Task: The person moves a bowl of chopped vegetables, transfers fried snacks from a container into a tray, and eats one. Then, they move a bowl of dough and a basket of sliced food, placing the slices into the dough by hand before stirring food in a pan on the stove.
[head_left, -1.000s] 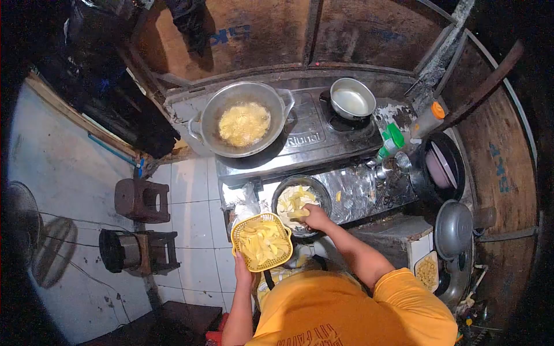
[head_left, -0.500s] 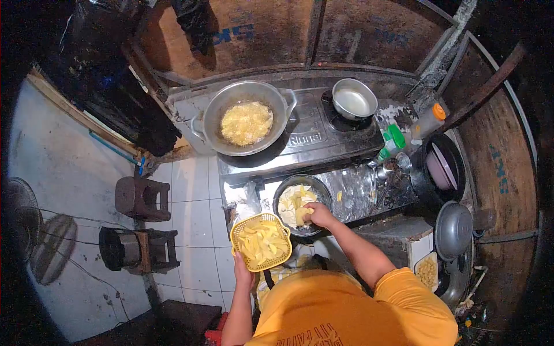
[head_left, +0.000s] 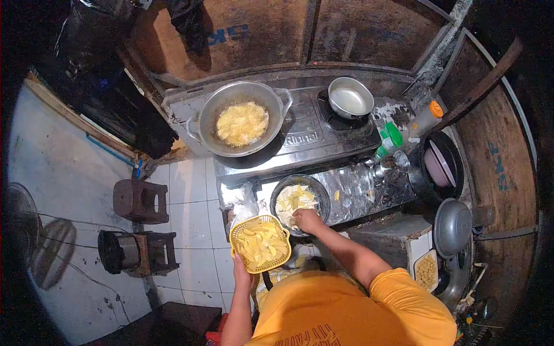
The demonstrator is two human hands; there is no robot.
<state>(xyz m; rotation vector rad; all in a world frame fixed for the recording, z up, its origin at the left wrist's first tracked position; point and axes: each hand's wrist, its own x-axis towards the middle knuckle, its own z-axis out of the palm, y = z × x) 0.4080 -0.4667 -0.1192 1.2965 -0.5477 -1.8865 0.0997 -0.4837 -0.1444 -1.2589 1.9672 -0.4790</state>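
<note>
Right hand (head_left: pixel 307 219) reaching into dark bowl (head_left: pixel 321 191), fingers curling among pale slices (head_left: pixel 293 199); exact grasp unclear
Left hand (head_left: pixel 242 270) gripping yellow basket (head_left: pixel 260 242) of slices, sitting just beside the bowl; frying wok (head_left: pixel 241 117) and small pot (head_left: pixel 349 97) standing on stove (head_left: pixel 311 141) beyond

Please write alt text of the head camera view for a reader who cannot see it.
Seen from above, a person's left hand holds a yellow basket of pale slices, while the right hand reaches into a dark bowl of similar slices. Behind, a wok of yellow food sits on a stove.
</note>
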